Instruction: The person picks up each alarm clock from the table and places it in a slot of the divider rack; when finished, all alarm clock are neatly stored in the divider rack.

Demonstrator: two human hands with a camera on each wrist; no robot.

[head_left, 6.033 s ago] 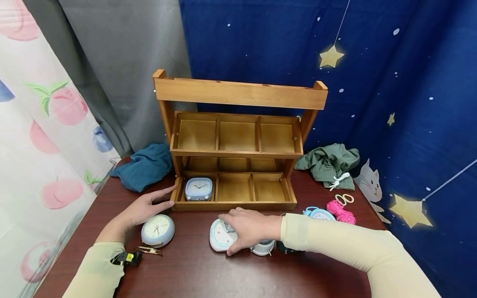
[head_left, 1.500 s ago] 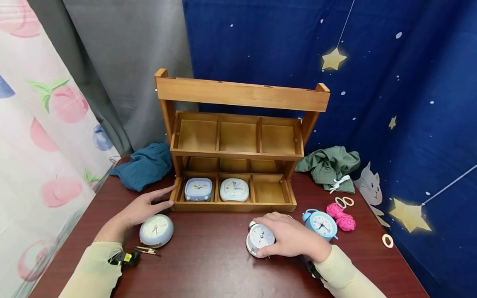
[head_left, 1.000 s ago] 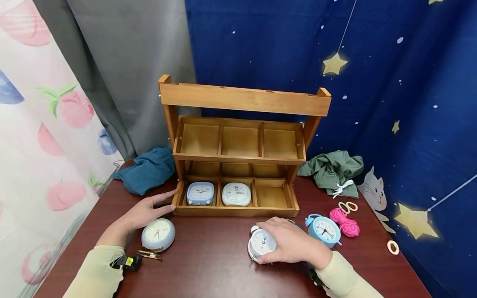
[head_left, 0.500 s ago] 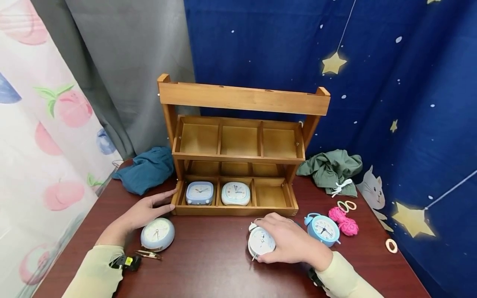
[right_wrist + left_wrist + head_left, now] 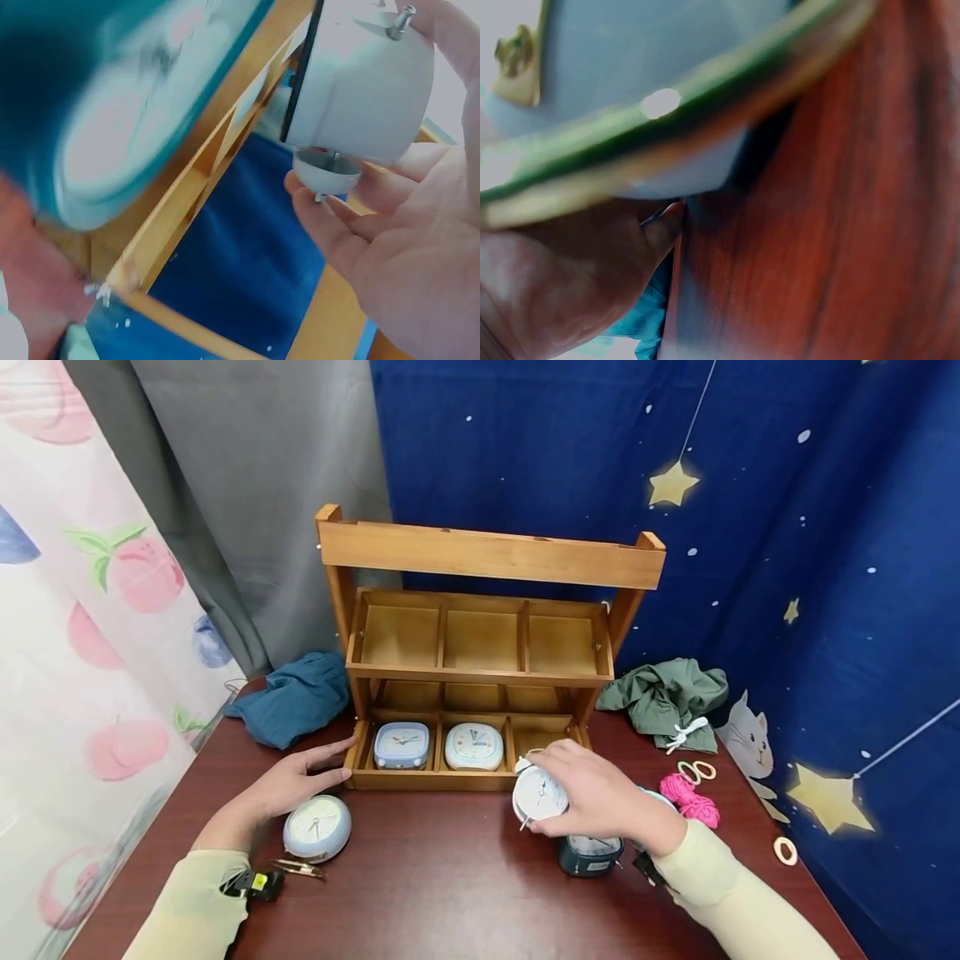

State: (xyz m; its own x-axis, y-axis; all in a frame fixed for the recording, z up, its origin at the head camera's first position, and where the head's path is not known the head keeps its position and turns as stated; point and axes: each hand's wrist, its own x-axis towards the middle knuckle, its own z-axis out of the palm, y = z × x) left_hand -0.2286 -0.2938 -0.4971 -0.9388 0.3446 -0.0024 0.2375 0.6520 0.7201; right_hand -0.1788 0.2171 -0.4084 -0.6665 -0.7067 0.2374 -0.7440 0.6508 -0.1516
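the right hand [image 5: 594, 792] has its fingers clamped round the white clock [image 5: 536, 793], which looks lifted just short of the lower tray [image 5: 442, 781]; whether it touches the rim cannot be told. the left hand [image 5: 288, 789] rests straight, parted fingers on the tray's 9 o'clock end.

two bays look done: the blue clock [image 5: 402, 745] sits in the 9 o'clock one, the pale clock [image 5: 474, 747] in the middle. the 3 o'clock bay, partly hidden, shows no clock, nor does the upper tray [image 5: 480, 675].

three clocks remain on the worktop [image 5: 435, 877]: seen from the white clock, the round clock [image 5: 317, 828] at 9 o'clock, the dark clock [image 5: 588, 862] between 4 and 5, the mostly hidden sky-blue clock [image 5: 660, 795] at 3.
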